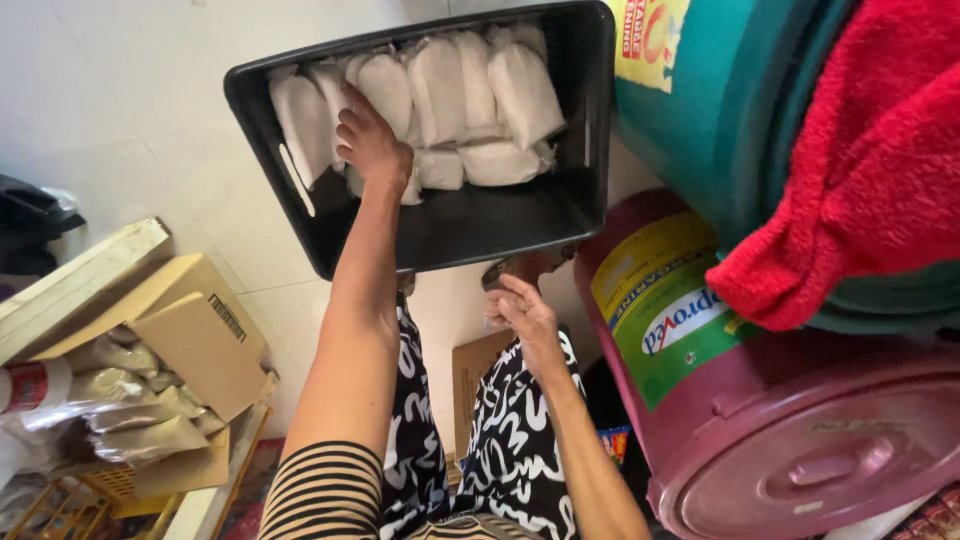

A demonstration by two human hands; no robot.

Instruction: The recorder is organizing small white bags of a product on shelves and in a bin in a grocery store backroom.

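The left hand (372,142) reaches down into a black crate (455,225) on the floor. Its fingers are bent and rest on the white bags (440,95) packed inside. I cannot tell if the fingers really pinch a bag or only press on it. The right hand (525,312) hangs nearer to the person, just under the near wall of the crate, above the knee. It is loose and half open and holds nothing.

To do this well, the left hand should take one bag at a time. The bags look soft and floppy, so a gentle grip around the middle seems best. I think the right hand could steady the crate so it does not slide on the smooth floor.

The black crate is about half full. The white bags stand side by side in a row on the far side of the left hand. A few more bags lie flat just to the right of the left hand. The part of the crate nearest the person is bare.

Far to the left of the left hand is an open cardboard box (200,330). Shiny grey packets (140,400) lie in it. To the right of the right hand is a dark red bucket (800,420) with its lid on. Above it is a green bucket (730,110), and a red towel (860,170) hangs over it. I cannot see what is in the buckets.
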